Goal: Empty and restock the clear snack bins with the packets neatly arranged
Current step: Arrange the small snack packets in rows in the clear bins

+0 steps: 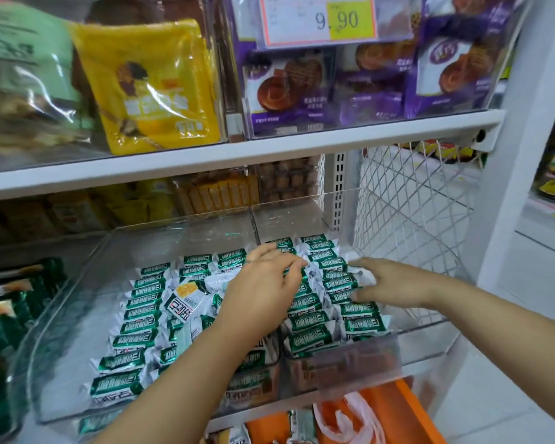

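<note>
Two clear snack bins sit side by side on a lower shelf. The left bin point(61, 318) holds rows of green-and-white packets point(141, 310), with a few loose packets point(186, 298) lying crooked in its middle. In the right bin point(436, 341) similar packets point(308, 339) lie in two rows. My left hand point(263, 283) reaches over the divider between the bins, fingers bent onto a green packet in the right bin. My right hand point(388, 282) lies on the right row, its fingers and thumb around a packet point(343, 282).
The white shelf above point(205, 158) carries clear bins of a yellow bag point(151, 84) and purple cookie packs point(334, 84) with a 9.90 price tag. A white wire mesh panel point(410, 200) stands right of the bins. Below, an orange crate point(391, 411) holds a white plastic bag.
</note>
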`<control>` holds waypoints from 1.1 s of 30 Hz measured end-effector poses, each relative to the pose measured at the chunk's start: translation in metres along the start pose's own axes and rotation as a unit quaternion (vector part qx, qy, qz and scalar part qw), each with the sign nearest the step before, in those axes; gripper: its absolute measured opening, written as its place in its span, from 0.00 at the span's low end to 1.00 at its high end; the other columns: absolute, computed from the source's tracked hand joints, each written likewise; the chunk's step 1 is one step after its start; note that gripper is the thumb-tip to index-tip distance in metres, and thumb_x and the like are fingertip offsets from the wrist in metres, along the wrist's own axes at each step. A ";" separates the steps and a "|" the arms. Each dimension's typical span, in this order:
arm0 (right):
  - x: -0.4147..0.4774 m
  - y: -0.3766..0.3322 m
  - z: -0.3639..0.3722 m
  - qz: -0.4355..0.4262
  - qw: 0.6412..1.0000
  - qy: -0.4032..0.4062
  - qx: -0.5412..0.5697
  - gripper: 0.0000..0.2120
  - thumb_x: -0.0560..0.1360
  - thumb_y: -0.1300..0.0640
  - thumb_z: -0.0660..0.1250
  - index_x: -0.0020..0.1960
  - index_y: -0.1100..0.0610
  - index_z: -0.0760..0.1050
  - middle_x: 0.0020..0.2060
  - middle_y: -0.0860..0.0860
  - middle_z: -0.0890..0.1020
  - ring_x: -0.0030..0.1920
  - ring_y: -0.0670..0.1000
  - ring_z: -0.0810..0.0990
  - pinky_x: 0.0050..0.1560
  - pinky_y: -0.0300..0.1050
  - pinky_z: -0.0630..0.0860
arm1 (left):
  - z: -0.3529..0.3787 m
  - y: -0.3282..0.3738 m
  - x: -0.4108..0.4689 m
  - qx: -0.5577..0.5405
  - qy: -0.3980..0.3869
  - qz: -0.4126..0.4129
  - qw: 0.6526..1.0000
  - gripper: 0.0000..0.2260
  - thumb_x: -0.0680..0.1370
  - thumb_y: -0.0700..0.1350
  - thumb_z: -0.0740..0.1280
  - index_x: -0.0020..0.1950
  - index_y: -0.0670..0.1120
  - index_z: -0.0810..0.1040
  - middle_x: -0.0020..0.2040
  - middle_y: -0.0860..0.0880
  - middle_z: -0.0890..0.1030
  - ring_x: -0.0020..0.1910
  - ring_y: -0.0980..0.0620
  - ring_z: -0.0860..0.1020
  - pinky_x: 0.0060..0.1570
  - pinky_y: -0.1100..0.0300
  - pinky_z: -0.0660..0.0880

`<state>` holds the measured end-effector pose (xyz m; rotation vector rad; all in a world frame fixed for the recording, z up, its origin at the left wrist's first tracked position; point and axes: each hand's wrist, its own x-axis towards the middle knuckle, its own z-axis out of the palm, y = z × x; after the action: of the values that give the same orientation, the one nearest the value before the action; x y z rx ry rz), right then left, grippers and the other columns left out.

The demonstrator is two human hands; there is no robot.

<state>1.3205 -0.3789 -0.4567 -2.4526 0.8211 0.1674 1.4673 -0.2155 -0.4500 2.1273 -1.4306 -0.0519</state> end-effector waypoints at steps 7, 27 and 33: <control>-0.020 -0.016 0.020 0.036 0.994 -0.039 -0.095 0.22 0.80 0.62 0.54 0.74 0.65 0.61 0.73 0.60 0.63 0.71 0.56 0.65 0.68 0.43 0.64 | 0.000 0.001 0.001 0.022 -0.012 -0.010 1.000 0.16 0.83 0.49 0.52 0.62 0.51 0.78 0.65 0.55 0.76 0.74 0.55 0.58 0.66 0.57 0.64; 0.013 -0.025 0.036 0.051 0.988 0.003 -0.148 0.23 0.83 0.53 0.49 0.77 0.57 0.55 0.78 0.55 0.51 0.77 0.56 0.45 0.76 0.53 0.43 | -0.047 -0.080 -0.087 0.004 0.080 -0.097 0.992 0.12 0.80 0.48 0.63 0.63 0.50 0.77 0.64 0.52 0.75 0.62 0.53 0.73 0.59 0.60 0.69; 0.015 -0.021 0.029 0.016 0.995 0.010 -0.102 0.22 0.83 0.54 0.50 0.76 0.56 0.58 0.77 0.52 0.55 0.77 0.51 0.51 0.75 0.47 0.49 | -0.042 -0.084 -0.086 -0.044 0.103 -0.111 0.987 0.12 0.80 0.49 0.63 0.62 0.53 0.76 0.63 0.56 0.75 0.50 0.59 0.77 0.51 0.63 0.71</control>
<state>1.3463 -0.3568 -0.4760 -2.6360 0.8914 0.2501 1.5147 -0.1007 -0.4781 2.1398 -1.0520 0.0197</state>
